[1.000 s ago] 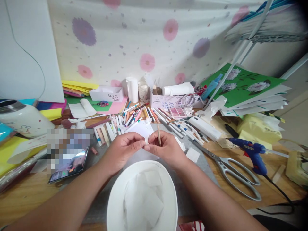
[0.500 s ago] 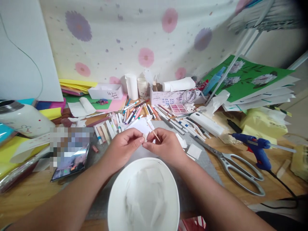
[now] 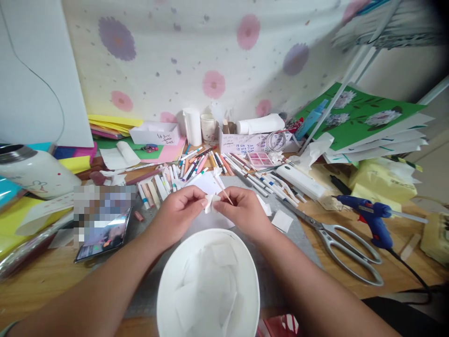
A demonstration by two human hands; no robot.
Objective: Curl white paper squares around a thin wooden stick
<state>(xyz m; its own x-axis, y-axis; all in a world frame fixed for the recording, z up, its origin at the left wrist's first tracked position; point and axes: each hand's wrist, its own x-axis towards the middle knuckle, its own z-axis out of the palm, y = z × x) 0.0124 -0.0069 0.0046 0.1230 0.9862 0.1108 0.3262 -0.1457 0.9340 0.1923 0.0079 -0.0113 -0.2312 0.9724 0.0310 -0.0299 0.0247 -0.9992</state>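
Between my two hands, above the middle of the table, is a small piece of white paper (image 3: 210,203). My left hand (image 3: 180,213) pinches its left side between thumb and finger. The fingers of my right hand (image 3: 242,210) close on its right side, and a thin wooden stick (image 3: 223,188) with a white tip also sits in that hand, slanting up to the left. Below the hands stands a white round container (image 3: 257,285) with white paper pieces inside. More white squares (image 3: 282,221) lie to the right of my right hand.
Many markers (image 3: 196,164) spread behind the hands. Large scissors (image 3: 345,248) and a blue glue gun (image 3: 373,217) with a cord lie at the right. A phone (image 3: 105,234) and a white flask (image 3: 42,173) are at the left. Boxes (image 3: 154,134) and cups (image 3: 208,127) line the back.
The paper between my fingertips now shows as a wider, opened piece, where it was small and bunched. The hands have barely moved.
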